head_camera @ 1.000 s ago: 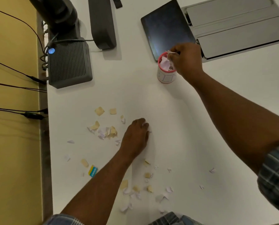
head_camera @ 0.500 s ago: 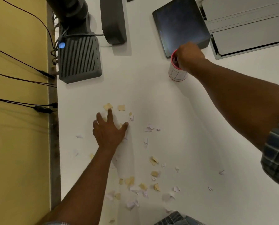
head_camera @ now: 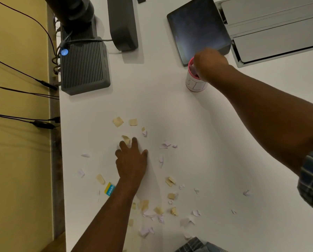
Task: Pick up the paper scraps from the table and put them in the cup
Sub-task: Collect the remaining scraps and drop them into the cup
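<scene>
The left hand (head_camera: 132, 163) is being held flat, palm down, on the white tabletop (head_camera: 170, 110), its fingers (head_camera: 124, 145) spread apart among the scraps (head_camera: 157, 210); nothing is seen clamped in them, though a tan scrap (head_camera: 126, 138) is lying right at the fingertips. The right hand (head_camera: 209, 63) is being held over the mouth of the cup (head_camera: 194, 84), knuckles up, with its fingertips dipped inside the pink rim; whether those fingers are apart or pinched together cannot be told, as they are hidden and blurred.

The cup is standing upright just in front of a dark tablet (head_camera: 197, 28), well apart from the litter. Tan and white scraps are lying scattered over the near half of the tabletop: two tan ones (head_camera: 118, 121) beyond the left hand, a few white ones (head_camera: 164, 144) to its right, and a denser cluster near the front edge beside the left forearm. A yellow-and-blue label (head_camera: 109, 189) is lying just left of that wrist. A grey ribbed box (head_camera: 84, 66) with a blue light is sitting at the far left, with cables running off the edge.
</scene>
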`<action>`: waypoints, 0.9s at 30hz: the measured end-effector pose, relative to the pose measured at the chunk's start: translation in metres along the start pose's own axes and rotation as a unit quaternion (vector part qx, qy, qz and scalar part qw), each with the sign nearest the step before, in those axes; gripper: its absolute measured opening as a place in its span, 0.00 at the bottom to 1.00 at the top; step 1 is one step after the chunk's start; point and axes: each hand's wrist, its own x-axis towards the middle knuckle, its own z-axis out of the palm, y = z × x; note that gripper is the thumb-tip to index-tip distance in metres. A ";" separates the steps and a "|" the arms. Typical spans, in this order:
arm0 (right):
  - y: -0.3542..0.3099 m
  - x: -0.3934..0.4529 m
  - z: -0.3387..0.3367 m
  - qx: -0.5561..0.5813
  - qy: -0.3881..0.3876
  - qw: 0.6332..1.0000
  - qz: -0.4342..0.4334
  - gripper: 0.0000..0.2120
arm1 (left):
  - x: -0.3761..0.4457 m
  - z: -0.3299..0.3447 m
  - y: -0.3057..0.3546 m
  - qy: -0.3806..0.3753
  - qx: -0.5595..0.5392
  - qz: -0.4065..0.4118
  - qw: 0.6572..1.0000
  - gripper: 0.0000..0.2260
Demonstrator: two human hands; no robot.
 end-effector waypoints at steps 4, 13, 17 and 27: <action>-0.005 0.004 0.006 -0.006 -0.027 1.000 -0.010 0.21 | -0.002 0.002 0.002 0.041 -0.059 0.066 0.995 0.12; 0.000 0.011 0.000 -0.006 -0.052 0.999 -0.011 0.22 | 0.005 0.003 -0.004 0.056 -0.121 0.117 0.984 0.10; 0.001 0.008 0.000 0.045 -0.008 0.999 0.004 0.20 | 0.012 0.003 -0.007 0.021 -0.191 0.099 0.976 0.11; 0.019 -0.058 0.045 0.229 0.290 0.929 -0.022 0.14 | 0.019 -0.052 0.030 -0.016 -0.472 -0.032 0.881 0.05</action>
